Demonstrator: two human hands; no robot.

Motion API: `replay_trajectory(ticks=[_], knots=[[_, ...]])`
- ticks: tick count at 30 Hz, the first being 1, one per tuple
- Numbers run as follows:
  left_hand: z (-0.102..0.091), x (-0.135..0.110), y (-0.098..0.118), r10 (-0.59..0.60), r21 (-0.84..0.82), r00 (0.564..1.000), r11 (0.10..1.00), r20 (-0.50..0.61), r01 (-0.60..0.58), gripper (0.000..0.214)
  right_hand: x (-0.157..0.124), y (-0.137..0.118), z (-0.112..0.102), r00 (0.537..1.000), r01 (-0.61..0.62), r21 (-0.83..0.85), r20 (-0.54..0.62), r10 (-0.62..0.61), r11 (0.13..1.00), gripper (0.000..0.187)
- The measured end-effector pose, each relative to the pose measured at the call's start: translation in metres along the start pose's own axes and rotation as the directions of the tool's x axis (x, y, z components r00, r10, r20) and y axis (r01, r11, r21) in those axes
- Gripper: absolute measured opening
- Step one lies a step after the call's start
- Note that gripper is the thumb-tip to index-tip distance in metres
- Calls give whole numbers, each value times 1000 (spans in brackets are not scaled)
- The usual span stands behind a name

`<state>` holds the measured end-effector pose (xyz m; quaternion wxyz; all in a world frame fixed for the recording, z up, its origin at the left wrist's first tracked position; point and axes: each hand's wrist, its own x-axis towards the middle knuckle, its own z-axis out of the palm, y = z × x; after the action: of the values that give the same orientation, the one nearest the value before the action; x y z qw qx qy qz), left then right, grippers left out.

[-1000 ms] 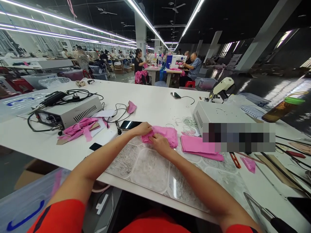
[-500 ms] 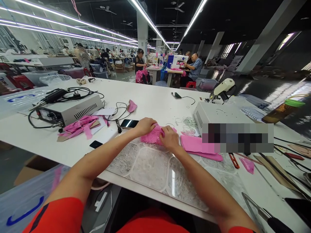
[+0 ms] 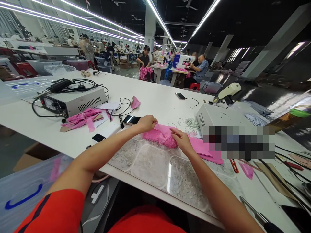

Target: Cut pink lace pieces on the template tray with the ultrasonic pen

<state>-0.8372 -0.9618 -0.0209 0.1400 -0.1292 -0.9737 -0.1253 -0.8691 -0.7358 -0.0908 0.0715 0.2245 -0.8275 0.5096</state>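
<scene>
A bunched piece of pink lace fabric [image 3: 161,134] lies on the clear patterned mat [image 3: 150,168] in front of me. My left hand [image 3: 146,123] is closed on its upper left edge, the fingertips pinching the cloth. At the right end of the fabric is my right hand [image 3: 182,140], its index finger stretched out and its fingertips at the edge of the cloth. Its lower fingers are partly hidden. Just right of that hand, a stack of flat pink cloth [image 3: 206,150] lies folded on the mat.
Left stands a grey control box [image 3: 85,100] with cables, pink fabric strips [image 3: 84,118] before it. Phones [image 3: 131,119] lie behind my left hand. Right are another grey box [image 3: 213,116], a red cutter [image 3: 234,165] and a bottle [image 3: 284,119]. Co-workers sit at sewing machines beyond.
My right hand has shifted right and its index finger has straightened. More of the pink lace fabric shows between the hands. My left hand still grips the left edge. The view has turned slightly.
</scene>
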Motion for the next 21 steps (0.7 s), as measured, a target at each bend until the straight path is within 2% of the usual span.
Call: replay_trajectory(ticks=[3,6,9,12,14,17,21], knots=[[7,-7,14,117,-5,993,993,14,-117,39,-1,2,-1,999,-53,89,1,53,995,48],[26,-15,32,226,-35,974,973,-3,-226,42,-5,-2,1,997,-73,148,-21,77,986,51],[50,-14,43,211,-64,977,975,-40,-213,29,-10,-7,1,996,-75,192,-39,84,978,52],[63,-8,40,223,-84,974,970,-46,-226,19,-12,-6,-5,994,-69,228,-67,86,971,49],[62,-6,34,262,-101,964,959,-55,-266,18,-12,-3,-14,990,-59,230,-111,87,971,47],[49,-13,21,321,-130,943,935,-87,-330,14,-13,0,-25,984,-27,177,-168,57,984,41],[32,-38,4,328,-111,934,933,-140,-344,40,-19,-8,-23,991,74,33,-115,-69,997,25]])
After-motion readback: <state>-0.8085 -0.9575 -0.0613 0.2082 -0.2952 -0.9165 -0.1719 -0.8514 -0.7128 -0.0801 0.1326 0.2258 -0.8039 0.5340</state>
